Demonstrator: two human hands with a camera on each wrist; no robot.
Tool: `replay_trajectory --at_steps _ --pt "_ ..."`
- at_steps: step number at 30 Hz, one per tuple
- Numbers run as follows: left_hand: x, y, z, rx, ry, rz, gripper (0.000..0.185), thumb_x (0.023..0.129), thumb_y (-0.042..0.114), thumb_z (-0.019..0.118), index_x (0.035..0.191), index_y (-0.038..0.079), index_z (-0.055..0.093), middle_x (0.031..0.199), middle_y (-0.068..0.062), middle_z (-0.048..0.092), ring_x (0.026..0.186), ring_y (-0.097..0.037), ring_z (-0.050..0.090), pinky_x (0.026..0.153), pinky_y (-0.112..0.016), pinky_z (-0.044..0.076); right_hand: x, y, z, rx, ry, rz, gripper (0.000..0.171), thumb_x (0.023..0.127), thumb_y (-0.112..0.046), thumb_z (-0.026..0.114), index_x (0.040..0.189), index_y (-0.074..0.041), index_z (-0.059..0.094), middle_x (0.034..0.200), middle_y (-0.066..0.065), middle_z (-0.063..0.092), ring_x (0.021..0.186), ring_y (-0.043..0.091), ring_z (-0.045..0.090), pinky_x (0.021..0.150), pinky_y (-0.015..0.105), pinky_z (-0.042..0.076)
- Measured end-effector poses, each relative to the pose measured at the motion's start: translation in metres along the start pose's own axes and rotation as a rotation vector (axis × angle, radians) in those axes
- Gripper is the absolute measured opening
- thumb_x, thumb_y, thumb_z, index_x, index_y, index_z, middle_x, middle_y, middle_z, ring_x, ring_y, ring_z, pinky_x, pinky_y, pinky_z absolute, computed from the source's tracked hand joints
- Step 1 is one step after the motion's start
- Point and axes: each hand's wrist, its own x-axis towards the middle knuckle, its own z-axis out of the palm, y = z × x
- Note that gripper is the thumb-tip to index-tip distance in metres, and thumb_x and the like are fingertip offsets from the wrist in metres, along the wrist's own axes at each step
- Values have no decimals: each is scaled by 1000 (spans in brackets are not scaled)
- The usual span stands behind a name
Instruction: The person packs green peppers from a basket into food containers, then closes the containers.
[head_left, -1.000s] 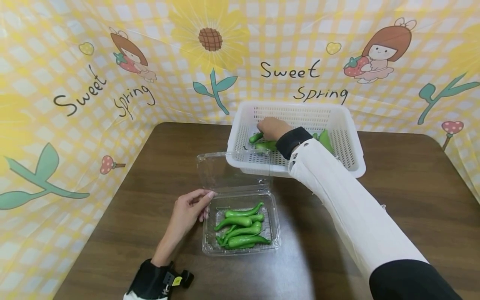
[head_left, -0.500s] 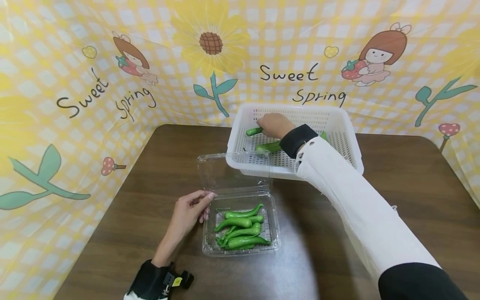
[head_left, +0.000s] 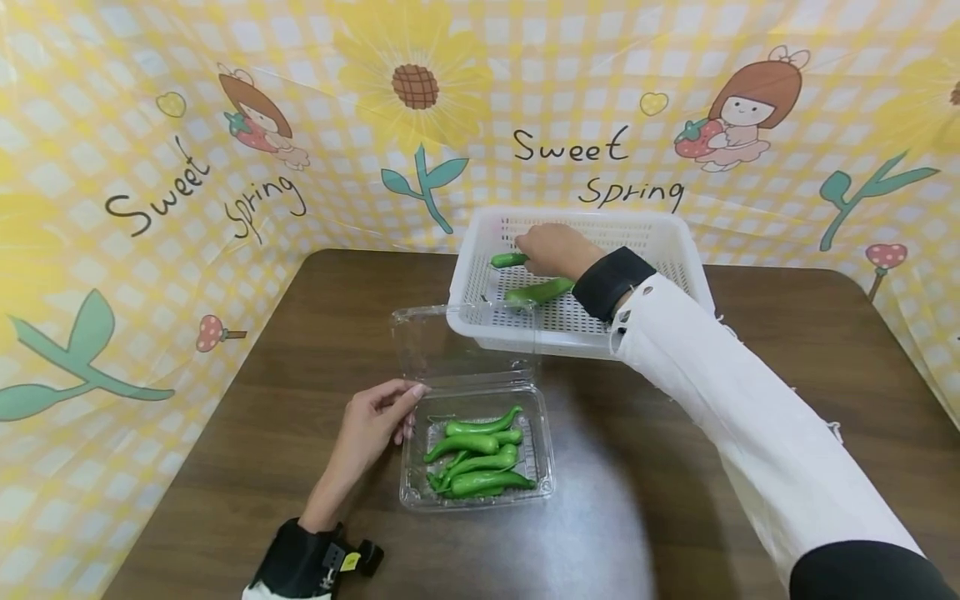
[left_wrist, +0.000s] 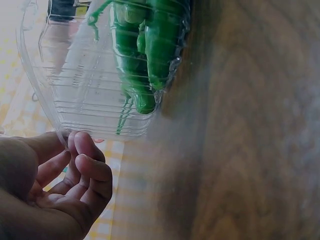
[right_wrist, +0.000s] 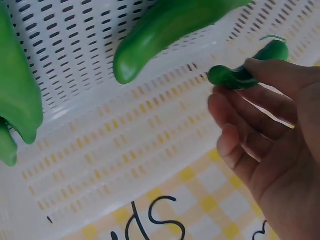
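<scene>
My right hand (head_left: 558,250) is over the white basket (head_left: 465,287) and pinches a small green chili pepper (right_wrist: 230,79) between thumb and fingers. Below it in the basket lies a larger green pepper (head_left: 536,292), partly behind the cuff. The right wrist view also shows light green peppers (right_wrist: 17,85) at its left edge. My left hand (head_left: 367,429) pinches the left back corner of a clear plastic clamshell box (head_left: 551,450), whose lid (head_left: 465,346) stands open toward the basket. Several green chili peppers (head_left: 483,462) lie in the box's base.
The box and basket stand on a dark brown wooden table (head_left: 300,333). A yellow checked cloth (head_left: 337,183) with printed flowers and letters hangs behind and to the left. The lid's far edge overlaps the basket's front rim in the head view.
My right forearm has shifted right, covering the peppers at the basket's right side. The pinched pepper has moved slightly up and left and lies more level. My left hand keeps its grip on the box.
</scene>
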Motion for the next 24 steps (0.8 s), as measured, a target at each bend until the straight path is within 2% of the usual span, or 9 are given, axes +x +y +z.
replay_trajectory --at_steps 9,12,19,24 --pt "-1 0 1 10 0 3 23 98 32 63 108 14 74 66 -14 60 49 -24 55 46 -34 50 -26 2 -18 68 -21 34 16 98 -17 60 106 -4 63 93 11 66 78 24 56 72 35 46" --pt "0 0 1 11 1 0 24 98 32 63 108 13 74 67 -14 61 50 -24 56 46 -34 50 -36 5 -23 77 -4 35 15 98 -18 60 104 -5 63 90 11 65 76 24 56 70 34 44" --pt "3 1 1 28 1 10 24 98 33 63 107 14 74 66 -12 61 50 -26 56 46 -34 50 -63 13 -26 114 45 38 14 97 -19 61 99 -6 64 86 9 66 74 24 57 70 36 48" --pt "-1 0 -1 38 -3 13 24 99 32 62 108 12 73 66 -13 61 50 -26 56 46 -35 50 -79 12 -23 164 54 32 15 97 -20 61 100 -6 64 87 9 66 74 23 57 70 36 49"
